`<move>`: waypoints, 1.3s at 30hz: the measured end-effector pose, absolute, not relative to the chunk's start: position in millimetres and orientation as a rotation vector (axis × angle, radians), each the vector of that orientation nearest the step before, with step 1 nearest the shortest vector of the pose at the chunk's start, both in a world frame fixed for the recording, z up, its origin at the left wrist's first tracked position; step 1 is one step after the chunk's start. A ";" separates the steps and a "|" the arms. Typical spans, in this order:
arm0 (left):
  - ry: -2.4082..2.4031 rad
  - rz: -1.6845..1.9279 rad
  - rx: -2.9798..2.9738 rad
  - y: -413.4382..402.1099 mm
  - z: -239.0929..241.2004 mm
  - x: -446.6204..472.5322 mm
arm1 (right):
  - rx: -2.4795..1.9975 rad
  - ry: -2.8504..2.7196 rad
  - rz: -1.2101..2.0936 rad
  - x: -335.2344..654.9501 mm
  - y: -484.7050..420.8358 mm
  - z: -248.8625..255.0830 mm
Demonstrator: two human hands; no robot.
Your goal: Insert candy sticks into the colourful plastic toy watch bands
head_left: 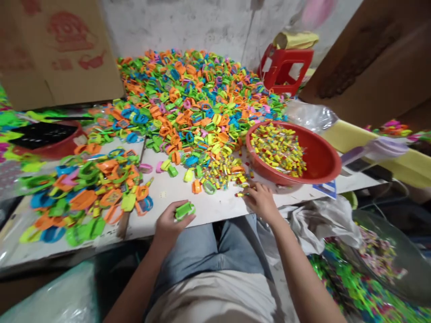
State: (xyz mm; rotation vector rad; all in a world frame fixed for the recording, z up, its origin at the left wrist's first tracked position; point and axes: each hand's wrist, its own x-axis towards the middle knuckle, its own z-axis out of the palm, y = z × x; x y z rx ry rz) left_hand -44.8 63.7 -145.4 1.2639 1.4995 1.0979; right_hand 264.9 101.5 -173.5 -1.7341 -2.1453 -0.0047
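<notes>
My left hand [170,220] is closed around a small green plastic piece [184,210] at the near edge of the white table [215,204]. My right hand [260,198] rests on the table just in front of a red bowl [319,159], fingers pinching a small yellow piece [241,194]. The bowl holds many small yellow pieces [278,148]. A loose scatter of the same yellow bits [224,172] lies left of my right hand. A big heap of green, orange, blue and pink plastic pieces [195,98] covers the far half of the table.
A second spread of coloured plastic pieces [90,188] lies at the left. A red basin with a black tray [50,137] sits far left, under a cardboard box [57,49]. A red stool [284,67] stands behind. Clear bags of parts [370,264] lie at the lower right.
</notes>
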 end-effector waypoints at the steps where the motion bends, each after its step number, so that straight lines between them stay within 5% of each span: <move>1: 1.491 1.105 1.271 60.9 -143.0 -43.6 | -1.683 -2.104 0.018 260.2 100.3 -172.2; 12: 1.183 1.227 1.258 35.9 -111.9 -25.2 | -1.018 -1.744 0.879 145.9 29.7 -127.3; 20: 1.018 1.165 0.967 33.7 -113.1 -19.2 | -1.011 -1.668 0.885 143.2 22.2 -130.4; 39: 1.378 1.091 1.513 28.8 -109.9 -30.4 | -1.208 -2.003 0.338 144.8 22.4 -114.9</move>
